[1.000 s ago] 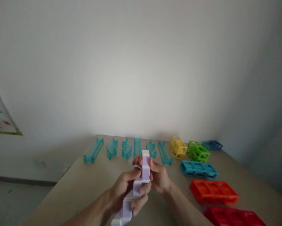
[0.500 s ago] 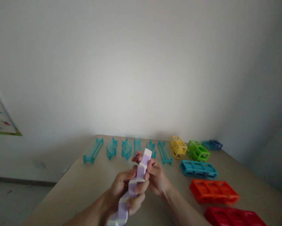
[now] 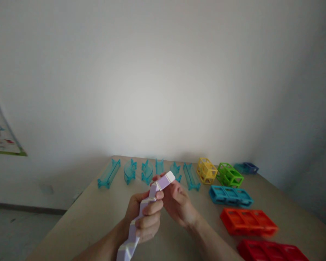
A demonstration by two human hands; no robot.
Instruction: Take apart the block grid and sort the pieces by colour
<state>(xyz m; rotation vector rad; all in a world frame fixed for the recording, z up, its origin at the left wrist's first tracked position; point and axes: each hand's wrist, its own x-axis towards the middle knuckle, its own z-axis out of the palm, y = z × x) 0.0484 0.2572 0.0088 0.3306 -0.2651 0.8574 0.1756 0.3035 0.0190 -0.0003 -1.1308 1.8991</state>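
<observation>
A lavender-and-white snake puzzle (image 3: pixel 143 207), made of a chain of wedge-shaped segments, slants up from the bottom edge of the head view, over the table. My left hand (image 3: pixel 146 217) is wrapped round its middle, fingers curled across the front. At the upper end, my right hand (image 3: pixel 179 201) pinches the last segments, with some fingertips behind them and the thumb side at the right. That end tilts to the right, its white tip uppermost. Parts of the right fingers are hidden behind the puzzle.
Along the table's (image 3: pixel 97 221) far side lie several translucent teal track pieces (image 3: pixel 109 174). To the right stand a yellow cube frame (image 3: pixel 206 170), a green frame (image 3: pixel 229 175), a blue frame (image 3: pixel 231 196), an orange frame (image 3: pixel 248 222) and a red frame (image 3: pixel 273 251). A wall rises behind.
The puzzle's upper end has turned and leans more to the right. My left hand has shifted slightly left and down along with the chain, while the right hand has rotated.
</observation>
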